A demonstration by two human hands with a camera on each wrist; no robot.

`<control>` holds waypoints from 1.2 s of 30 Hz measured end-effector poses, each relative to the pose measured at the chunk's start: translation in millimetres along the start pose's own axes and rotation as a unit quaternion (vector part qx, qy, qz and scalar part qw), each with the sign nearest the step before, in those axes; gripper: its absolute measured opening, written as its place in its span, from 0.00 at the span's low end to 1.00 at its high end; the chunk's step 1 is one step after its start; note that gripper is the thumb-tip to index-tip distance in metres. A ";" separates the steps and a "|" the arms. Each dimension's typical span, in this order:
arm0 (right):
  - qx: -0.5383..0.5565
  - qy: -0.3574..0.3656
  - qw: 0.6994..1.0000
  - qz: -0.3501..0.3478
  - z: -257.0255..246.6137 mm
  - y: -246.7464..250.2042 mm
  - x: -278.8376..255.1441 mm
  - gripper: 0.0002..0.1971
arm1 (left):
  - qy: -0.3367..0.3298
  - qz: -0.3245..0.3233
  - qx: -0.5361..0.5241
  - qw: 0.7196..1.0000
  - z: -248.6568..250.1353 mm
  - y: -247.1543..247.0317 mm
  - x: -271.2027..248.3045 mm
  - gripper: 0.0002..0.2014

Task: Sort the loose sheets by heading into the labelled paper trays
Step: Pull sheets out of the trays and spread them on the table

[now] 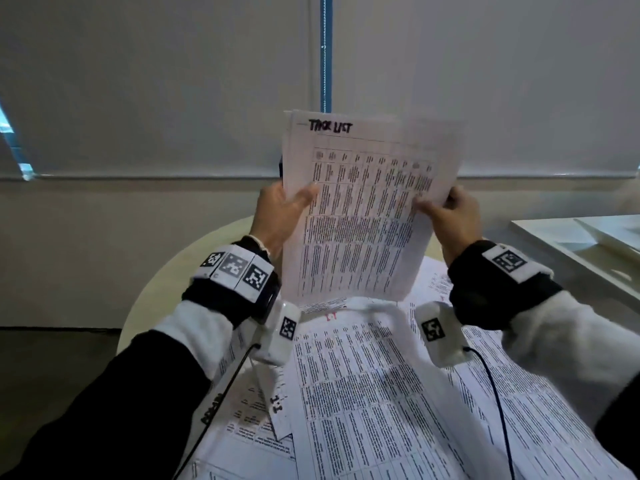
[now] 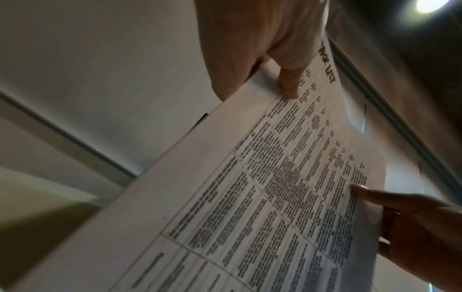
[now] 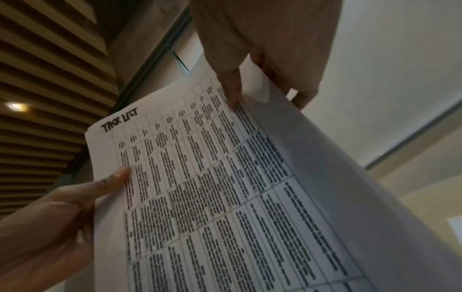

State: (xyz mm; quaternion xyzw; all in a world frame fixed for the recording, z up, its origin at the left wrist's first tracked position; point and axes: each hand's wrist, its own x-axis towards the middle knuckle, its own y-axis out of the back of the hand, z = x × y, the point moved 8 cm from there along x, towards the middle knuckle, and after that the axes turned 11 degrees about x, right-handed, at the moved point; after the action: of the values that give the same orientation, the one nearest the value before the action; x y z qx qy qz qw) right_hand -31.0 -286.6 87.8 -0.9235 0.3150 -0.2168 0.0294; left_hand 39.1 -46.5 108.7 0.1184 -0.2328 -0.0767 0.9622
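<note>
I hold a thin stack of printed table sheets (image 1: 360,216) upright above the table; the front one is headed "TASK LIST" in black marker. My left hand (image 1: 294,199) pinches its left edge, thumb on the front and fingers behind. My right hand (image 1: 436,206) pinches the right edge the same way. The left wrist view shows my left thumb (image 2: 287,83) on the stack of printed table sheets (image 2: 250,197). The right wrist view shows my right hand (image 3: 240,92) pinching the front sheet (image 3: 225,187), with another sheet behind it. More loose sheets (image 1: 381,393) lie spread below my wrists.
The loose sheets cover most of a round beige table (image 1: 166,299). White paper trays (image 1: 588,244) stand at the right edge of the head view; I cannot read their labels. A grey wall with a roller blind is straight ahead.
</note>
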 end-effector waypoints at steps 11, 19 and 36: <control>-0.021 -0.025 0.999 -0.018 40.8 5.4 -21.4 0.15 | 0.087 -0.054 0.056 0.993 -78.4 -21.0 -29.5 0.25; -0.146 -0.091 0.984 -0.048 54.2 -1.7 -9.5 0.26 | 0.201 -0.031 0.022 0.979 -108.8 -26.1 -15.4 0.15; 0.009 -0.249 0.960 -0.129 69.8 14.8 -28.5 0.08 | 0.259 0.030 -0.020 0.965 -90.2 -16.0 58.7 0.10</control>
State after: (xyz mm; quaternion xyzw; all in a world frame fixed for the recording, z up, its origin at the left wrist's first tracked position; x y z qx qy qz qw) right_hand -30.4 -287.2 11.0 -0.9808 0.1739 0.0157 0.0872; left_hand 131.3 -56.5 51.8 0.1083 0.0222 -0.0195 0.9937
